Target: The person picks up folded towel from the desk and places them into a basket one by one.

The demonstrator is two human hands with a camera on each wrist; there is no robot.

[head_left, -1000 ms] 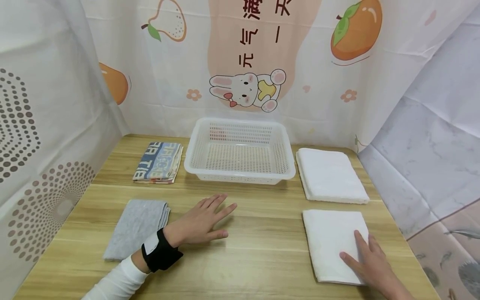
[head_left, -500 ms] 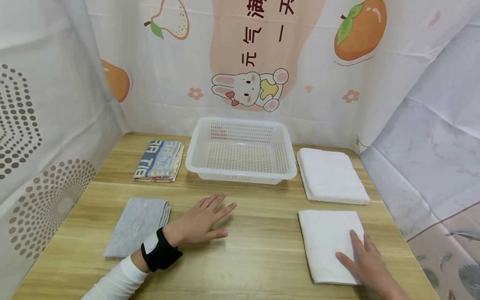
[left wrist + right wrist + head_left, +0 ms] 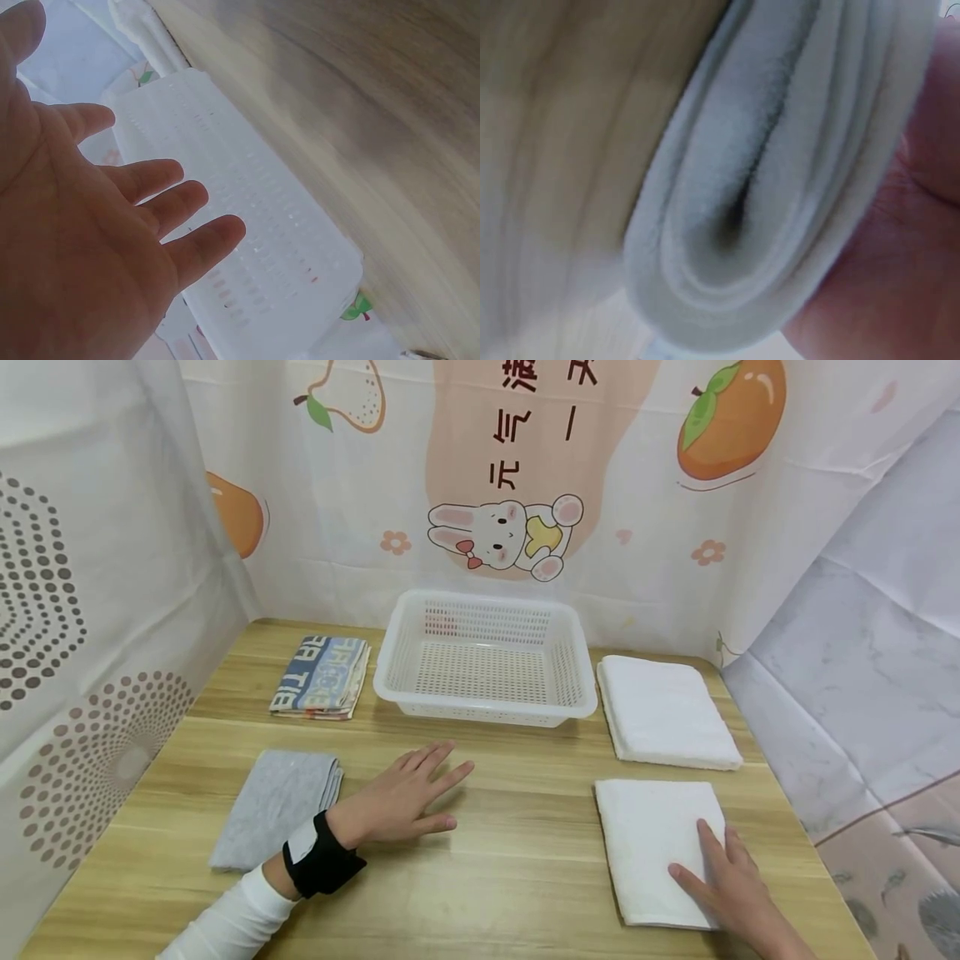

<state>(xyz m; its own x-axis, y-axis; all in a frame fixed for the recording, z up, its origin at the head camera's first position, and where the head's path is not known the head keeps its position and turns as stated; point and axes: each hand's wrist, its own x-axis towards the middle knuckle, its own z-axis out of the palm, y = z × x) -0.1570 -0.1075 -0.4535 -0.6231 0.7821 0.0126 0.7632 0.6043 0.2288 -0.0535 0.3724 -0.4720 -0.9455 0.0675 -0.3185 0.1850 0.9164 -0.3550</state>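
My right hand [image 3: 735,881] rests on the right part of the nearer folded white towel [image 3: 652,852], its thumb and fingers spread on top. The right wrist view shows the folded layers of that towel [image 3: 720,300] close up, beside the palm [image 3: 885,292]. My left hand [image 3: 397,797] is held palm down with spread fingers over the middle of the table, holding nothing. Its wrist has a black band. Just left of it lies a folded grey cloth [image 3: 277,802]. In the left wrist view the left hand [image 3: 97,217] appears with fingers apart, the white basket [image 3: 247,202] beyond it.
A white perforated basket [image 3: 486,706] stands at the back middle of the wooden table [image 3: 510,877]. To its left is a folded patterned cloth [image 3: 322,677], to its right a second folded white towel [image 3: 667,714]. Printed curtains [image 3: 322,510] hang behind and at the sides.
The nearer white towel has shifted slightly left together with my right hand. My left hand has stayed in place. The head view has moved a little.
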